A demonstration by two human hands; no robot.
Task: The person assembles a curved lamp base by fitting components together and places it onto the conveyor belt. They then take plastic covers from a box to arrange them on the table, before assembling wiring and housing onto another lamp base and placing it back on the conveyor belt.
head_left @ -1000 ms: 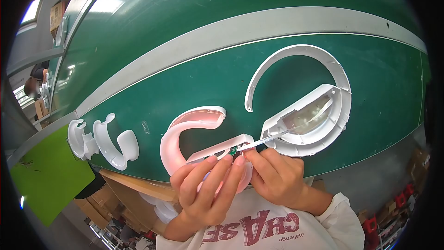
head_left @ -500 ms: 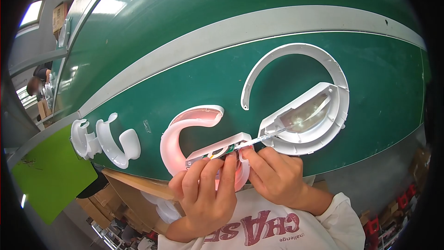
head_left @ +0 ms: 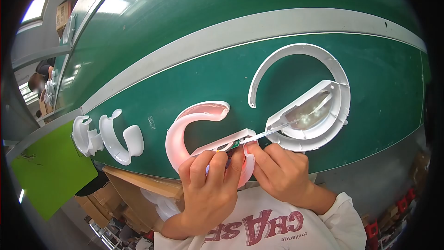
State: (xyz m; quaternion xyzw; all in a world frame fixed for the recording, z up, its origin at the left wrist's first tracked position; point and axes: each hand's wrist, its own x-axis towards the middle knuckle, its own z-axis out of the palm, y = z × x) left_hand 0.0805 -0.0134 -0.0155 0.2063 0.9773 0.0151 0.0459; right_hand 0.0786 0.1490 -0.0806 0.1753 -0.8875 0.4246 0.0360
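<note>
A curved plastic housing (head_left: 175, 140), white with a pink glow, rests at the table's front edge. A small green circuit board (head_left: 236, 143) sits at its straight edge. My left hand (head_left: 210, 183) grips the housing beside the board, with curled fingers hiding part of it. My right hand (head_left: 283, 171) pinches the housing's right end near the board. From there a thin pale strip (head_left: 268, 133) runs to a larger white e-shaped shell (head_left: 340, 111), which lies open side up with a clear, shiny insert (head_left: 307, 113). What lies under my fingertips is hidden.
White curved covers (head_left: 115, 146) lie to the left on the green table (head_left: 208, 78), near a lime-green sheet (head_left: 48, 171). An open cardboard box (head_left: 138, 183) with white parts stands below the front edge. Another person (head_left: 41, 78) is in the far left background.
The view has shifted slightly, so parts appear a little further right. My left fingers have curled more over the housing's edge. My right hand keeps its pinch near the board.
</note>
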